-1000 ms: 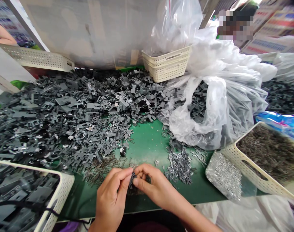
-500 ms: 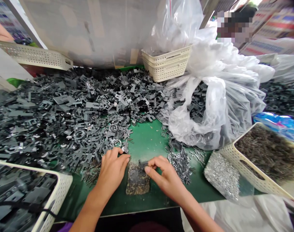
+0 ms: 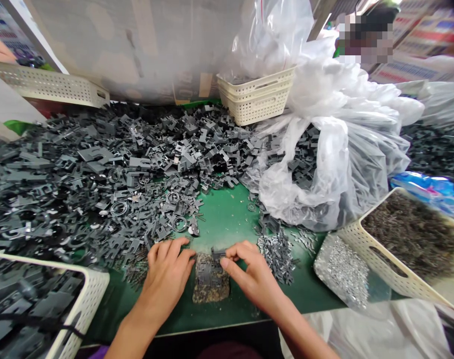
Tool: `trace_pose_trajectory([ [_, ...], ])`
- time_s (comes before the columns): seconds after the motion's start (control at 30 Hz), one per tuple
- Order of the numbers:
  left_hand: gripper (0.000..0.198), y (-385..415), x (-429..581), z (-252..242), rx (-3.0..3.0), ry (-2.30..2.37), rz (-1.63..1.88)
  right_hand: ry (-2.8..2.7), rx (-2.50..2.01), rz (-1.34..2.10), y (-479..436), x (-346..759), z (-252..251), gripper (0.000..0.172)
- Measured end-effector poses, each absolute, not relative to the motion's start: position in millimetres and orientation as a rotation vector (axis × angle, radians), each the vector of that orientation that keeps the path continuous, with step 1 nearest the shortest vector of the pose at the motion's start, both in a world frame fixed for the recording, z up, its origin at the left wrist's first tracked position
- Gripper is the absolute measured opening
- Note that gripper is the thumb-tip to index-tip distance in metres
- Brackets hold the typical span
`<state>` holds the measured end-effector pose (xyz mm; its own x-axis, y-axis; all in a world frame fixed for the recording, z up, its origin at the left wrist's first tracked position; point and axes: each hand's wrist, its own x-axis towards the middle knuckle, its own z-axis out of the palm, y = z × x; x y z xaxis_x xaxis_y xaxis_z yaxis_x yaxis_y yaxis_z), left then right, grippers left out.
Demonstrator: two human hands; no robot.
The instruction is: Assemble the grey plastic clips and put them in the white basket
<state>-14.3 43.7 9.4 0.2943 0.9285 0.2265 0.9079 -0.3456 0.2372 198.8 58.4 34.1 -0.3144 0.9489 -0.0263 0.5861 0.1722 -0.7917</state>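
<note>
A speckled stone-like block (image 3: 211, 294) rests on the green table, with small dark grey plastic pieces (image 3: 209, 274) on top. At its upper right corner, my right hand (image 3: 251, 269) pinches a small dark grey plastic part (image 3: 218, 253) between thumb and forefinger. Left of the block is my left hand (image 3: 167, 274), palm down, fingers bent and slightly apart, with nothing visible in them. Small springs (image 3: 135, 271) lie heaped beside that hand, partly hidden by it. Close to my right hand is a pile of small grey pieces (image 3: 277, 257).
Grey plastic parts (image 3: 129, 164) cover the back and left of the green table (image 3: 227, 212). A basket of parts (image 3: 94, 299) is front left; a basket of springs (image 3: 383, 254) and a bag of small shiny pieces (image 3: 342, 269) are right. Plastic bags (image 3: 324, 169) lie behind.
My left hand has drawn back left and slightly down, away from the block, its thumb and forefinger shifting too. My right hand stays at the block's corner with the grey part.
</note>
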Motion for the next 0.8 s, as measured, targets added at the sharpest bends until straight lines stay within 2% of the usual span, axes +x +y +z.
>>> trace_pose_trajectory([
  [0.1, 0.014, 37.0, -16.1, 9.8, 2.495, 1.775, 0.567, -1.957, -1.443, 1.006, 57.6, 196.8, 34.3, 0.017],
  [0.27, 0.013, 25.3, -15.4, 16.8, 2.344, 1.726, 0.909, -1.884, -1.373, 1.157, 53.5, 188.7, 36.9, 0.021],
  [0.47, 0.008, 12.7, -8.4, 25.4, 2.221, 1.588, 1.023, -1.974, -1.347, 1.209, 48.5, 181.0, 44.4, 0.024],
  [0.67, 0.026, 14.2, -11.3, 27.4, 2.438, 1.406, 1.125, -2.056, -1.331, 1.241, 45.7, 184.8, 54.7, 0.021],
  [0.8, 0.038, 15.8, -12.9, 21.1, 2.377, 1.390, 0.960, -1.951, -1.351, 1.357, 42.0, 191.2, 43.9, 0.026],
])
